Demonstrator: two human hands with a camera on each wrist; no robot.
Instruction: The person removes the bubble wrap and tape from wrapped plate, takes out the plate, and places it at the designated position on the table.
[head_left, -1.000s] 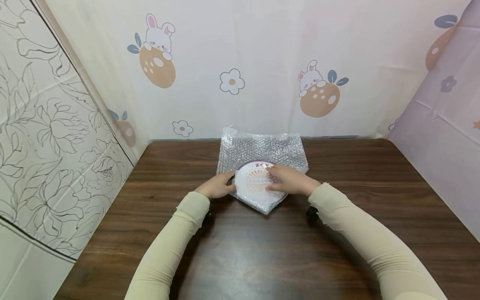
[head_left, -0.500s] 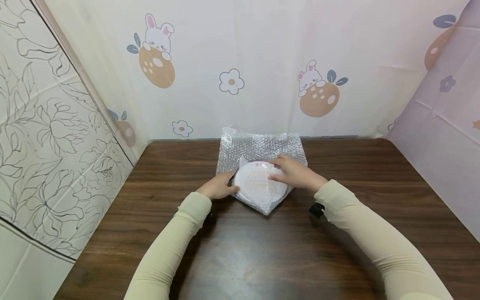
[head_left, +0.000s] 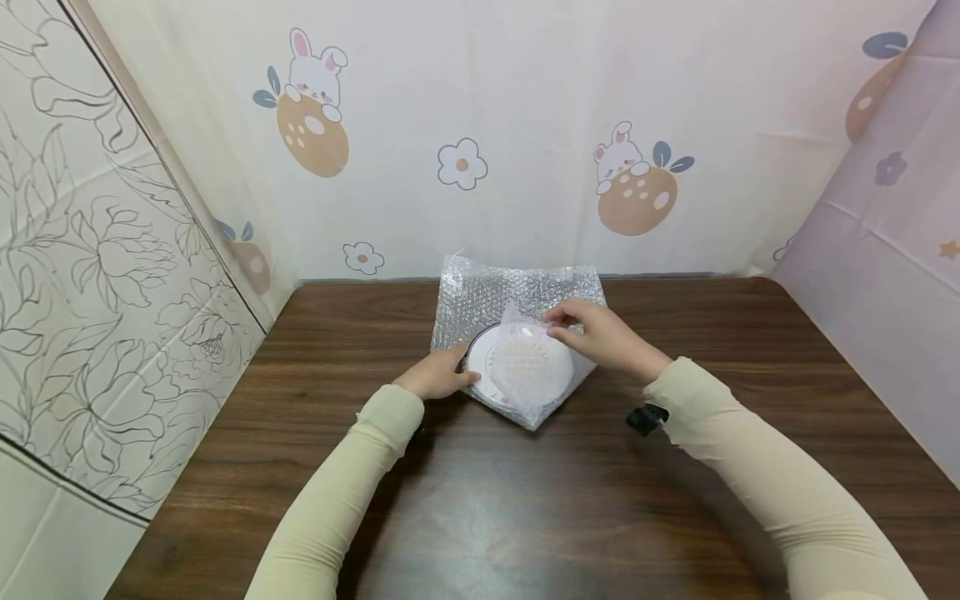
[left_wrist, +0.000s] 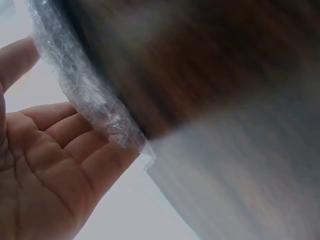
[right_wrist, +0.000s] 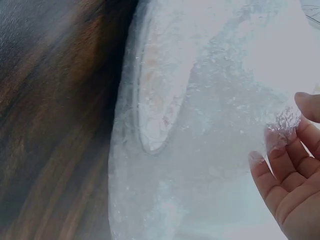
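Observation:
A round white plate (head_left: 483, 362) with a dark rim and a faint pale-orange pattern lies on a sheet of bubble wrap (head_left: 517, 287). One corner of the sheet is folded up over the plate's right part. At the left side my left hand (head_left: 437, 373) holds the plate's edge and the wrap around it, thumb on top. The left wrist view has its fingers behind the crinkled wrap edge (left_wrist: 95, 95). With thumb and fingertips, my right hand (head_left: 603, 337) pinches the upper right of the folded flap. Clear plastic (right_wrist: 282, 125) bunches at those fingertips in the right wrist view.
The dark wooden table (head_left: 510, 508) stretches out in front and to both sides. Behind its far edge hangs a patterned curtain (head_left: 525, 133), close to the sheet's back end. A floral panel (head_left: 112, 250) stands at the left.
My right hand has lifted off the plate's face and moved up and right, its fingers now closed on the flap. The folded flap's tip has shifted right, baring the plate's left part. My left hand stays.

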